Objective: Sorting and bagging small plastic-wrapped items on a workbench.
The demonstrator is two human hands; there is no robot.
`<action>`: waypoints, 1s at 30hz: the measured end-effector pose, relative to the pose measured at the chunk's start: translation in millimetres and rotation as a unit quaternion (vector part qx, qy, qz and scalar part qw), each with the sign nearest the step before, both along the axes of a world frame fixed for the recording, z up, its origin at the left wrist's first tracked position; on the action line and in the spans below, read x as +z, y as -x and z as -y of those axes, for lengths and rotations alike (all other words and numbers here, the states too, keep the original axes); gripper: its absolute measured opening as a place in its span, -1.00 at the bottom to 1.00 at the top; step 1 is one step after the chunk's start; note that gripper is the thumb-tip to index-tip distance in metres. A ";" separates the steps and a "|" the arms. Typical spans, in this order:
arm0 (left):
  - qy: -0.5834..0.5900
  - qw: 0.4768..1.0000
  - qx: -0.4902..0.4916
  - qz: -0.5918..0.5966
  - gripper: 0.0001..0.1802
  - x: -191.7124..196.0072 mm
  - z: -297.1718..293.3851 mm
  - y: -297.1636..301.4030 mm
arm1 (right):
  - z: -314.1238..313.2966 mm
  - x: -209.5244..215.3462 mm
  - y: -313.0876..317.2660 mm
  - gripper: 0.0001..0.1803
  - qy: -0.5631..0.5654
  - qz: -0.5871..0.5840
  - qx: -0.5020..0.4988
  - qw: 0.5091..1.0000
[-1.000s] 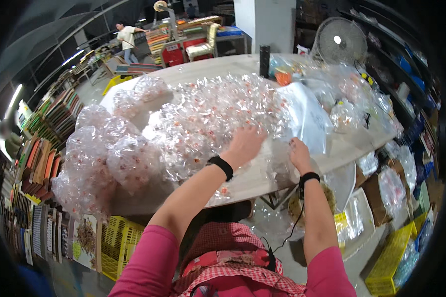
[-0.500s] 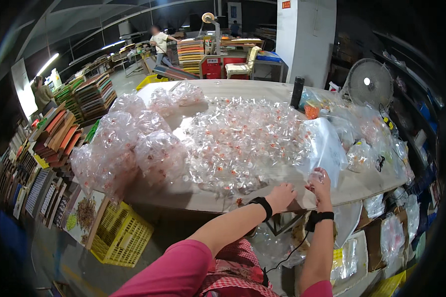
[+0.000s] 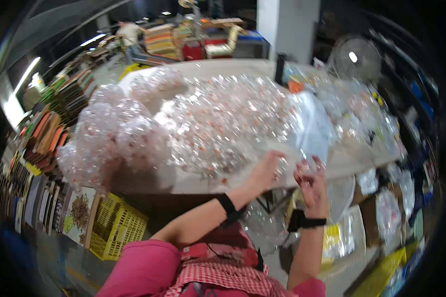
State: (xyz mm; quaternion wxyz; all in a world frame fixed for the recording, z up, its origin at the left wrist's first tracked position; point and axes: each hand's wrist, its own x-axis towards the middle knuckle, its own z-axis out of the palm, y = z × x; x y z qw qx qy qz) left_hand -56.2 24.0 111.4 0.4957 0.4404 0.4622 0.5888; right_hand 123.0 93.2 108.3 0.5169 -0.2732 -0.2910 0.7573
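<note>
At the table's near edge, my left hand (image 3: 265,172) has its fingers bent and closed, with a shiny clear scrap, seemingly a small plastic bag (image 3: 281,168), at the fingertips. Motion blurs it. Just to its right, my right hand (image 3: 312,184) is turned palm up with curled fingers around something small and clear that I cannot make out. Beyond both hands spreads a wide heap of small clear bags (image 3: 228,116) with orange-red bits inside. A whitish plastic sheet or large bag (image 3: 312,123) lies just past my right hand.
Large stuffed clear bags (image 3: 104,128) crowd the table's left. A dark cylinder (image 3: 280,68) stands at the back, near a fan (image 3: 354,59). More plastic bags (image 3: 357,106) cover the right end. Below the table sit a yellow crate (image 3: 118,227) and open boxes with clear packets (image 3: 389,210).
The whole view has shifted and blurred. My right hand has turned palm up with its fingers raised, and my left hand has lifted from the table edge.
</note>
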 end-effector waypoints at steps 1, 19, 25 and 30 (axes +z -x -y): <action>0.082 0.987 -0.001 0.137 -0.70 8.4 4.9 -3.4 | -1.7 -9.8 1.1 -0.22 -0.006 -0.015 0.003 1.000; 0.060 0.970 -0.016 0.237 -0.47 -34.1 -12.2 -56.0 | 21.9 -15.5 -25.5 -0.33 -0.024 -0.019 -0.056 0.998; 0.043 0.966 -0.001 0.253 -0.50 -39.6 -24.8 -84.8 | 19.9 -21.2 -41.6 -0.36 -0.058 0.043 -0.073 0.995; 0.048 0.974 -0.017 0.219 -0.66 -47.9 -38.0 -106.8 | 27.7 -10.9 -44.8 -0.34 -0.124 0.125 -0.079 0.981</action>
